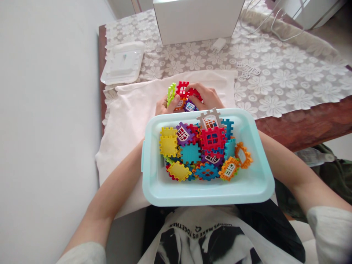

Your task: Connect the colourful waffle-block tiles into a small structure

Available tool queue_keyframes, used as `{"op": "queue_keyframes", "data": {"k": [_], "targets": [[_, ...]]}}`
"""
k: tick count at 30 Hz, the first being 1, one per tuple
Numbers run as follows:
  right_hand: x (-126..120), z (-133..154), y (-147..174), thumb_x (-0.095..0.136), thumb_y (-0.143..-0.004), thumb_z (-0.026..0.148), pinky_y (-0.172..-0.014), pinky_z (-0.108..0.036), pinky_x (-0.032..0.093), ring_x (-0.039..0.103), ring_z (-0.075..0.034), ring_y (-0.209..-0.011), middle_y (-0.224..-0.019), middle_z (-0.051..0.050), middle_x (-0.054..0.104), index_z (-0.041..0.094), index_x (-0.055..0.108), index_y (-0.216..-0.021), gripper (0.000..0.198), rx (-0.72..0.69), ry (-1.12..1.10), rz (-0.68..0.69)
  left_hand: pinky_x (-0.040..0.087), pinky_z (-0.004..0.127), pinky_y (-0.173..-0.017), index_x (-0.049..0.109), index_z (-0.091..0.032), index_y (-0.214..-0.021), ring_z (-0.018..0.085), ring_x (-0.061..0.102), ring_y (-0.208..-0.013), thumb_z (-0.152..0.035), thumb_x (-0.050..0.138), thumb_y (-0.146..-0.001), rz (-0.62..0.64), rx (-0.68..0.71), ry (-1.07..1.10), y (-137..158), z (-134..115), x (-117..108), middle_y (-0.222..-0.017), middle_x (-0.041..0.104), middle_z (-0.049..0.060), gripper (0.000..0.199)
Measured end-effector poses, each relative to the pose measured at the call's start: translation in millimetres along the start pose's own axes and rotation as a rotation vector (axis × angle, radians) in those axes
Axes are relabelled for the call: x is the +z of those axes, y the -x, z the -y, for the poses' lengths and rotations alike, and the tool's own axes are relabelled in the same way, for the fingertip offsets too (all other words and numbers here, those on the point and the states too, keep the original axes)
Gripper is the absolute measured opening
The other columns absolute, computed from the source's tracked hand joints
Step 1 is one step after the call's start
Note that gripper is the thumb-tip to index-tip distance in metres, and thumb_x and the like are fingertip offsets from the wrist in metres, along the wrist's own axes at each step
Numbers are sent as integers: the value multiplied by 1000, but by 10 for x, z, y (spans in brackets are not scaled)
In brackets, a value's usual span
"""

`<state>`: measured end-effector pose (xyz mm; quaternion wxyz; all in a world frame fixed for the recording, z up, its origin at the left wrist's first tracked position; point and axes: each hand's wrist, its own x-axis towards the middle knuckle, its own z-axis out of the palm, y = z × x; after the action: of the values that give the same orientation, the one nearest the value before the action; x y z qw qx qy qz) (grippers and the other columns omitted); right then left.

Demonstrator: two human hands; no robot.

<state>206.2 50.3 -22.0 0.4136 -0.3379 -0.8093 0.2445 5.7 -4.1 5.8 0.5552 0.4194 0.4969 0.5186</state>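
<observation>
Head view: I see both hands closed on a cluster of joined plastic interlocking tiles (pixel 184 96), red, lime green and purple, held over the white cloth (pixel 132 110) on the worktop. Left hand (pixel 165 105) pinches the lime-green side w/ thumb on top; right hand (pixel 205 97) grips the red side. Just nearer me sits a pale blue plastic tub (pixel 255 179) full of loose coloured window tiles. Far left: clear plastic lid (pixel 123 62). Far centre: white box (pixel 196 18).
</observation>
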Motion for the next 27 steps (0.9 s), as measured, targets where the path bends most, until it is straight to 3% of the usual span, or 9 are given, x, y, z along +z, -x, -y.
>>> {"op": "queue_keyframes", "data": {"k": [6,10,15,21,27], "targets": [[11,-60,-9,60,-101,34,-82,-34,55,70,-20,-87,-112,-4,78,20,71,-127,32,-3,-47,1,52,24,-57,76,-12,-95,15,66,-60,-67,92,-77,5,129,-40,-82,152,-99,-78,75,4,60],[8,-59,-2,61,-100,44,-77,-44,56,67,-26,-80,-103,-6,78,27,73,-126,33,63,-37,8,55,24,-64,75,-11,-94,17,72,-71,-61,91,-81,7,178,-30,-70,150,-93,-84,77,5,54],[-19,58,29,61,-101,46,-82,-51,56,71,-32,-87,-116,-6,79,34,71,-133,35,105,-59,-31,56,25,-66,74,-12,-103,19,76,-76,-62,87,-87,59,139,-10,62,54,-57,-94,79,7,53],[-34,177,55,64,-101,47,-81,-53,57,71,-32,-85,-114,-5,79,37,68,-135,36,119,-97,-92,63,29,-82,70,-15,-106,20,79,-95,-58,87,-90,106,106,129,202,-94,56,-103,78,5,49],[-59,217,73,62,-104,50,-79,-51,57,71,-30,-83,-108,-4,79,40,69,-134,33,94,-46,-30,63,35,-97,71,-13,-107,22,78,-104,-58,87,-91,158,126,137,175,-86,25,-106,78,7,51]]}}
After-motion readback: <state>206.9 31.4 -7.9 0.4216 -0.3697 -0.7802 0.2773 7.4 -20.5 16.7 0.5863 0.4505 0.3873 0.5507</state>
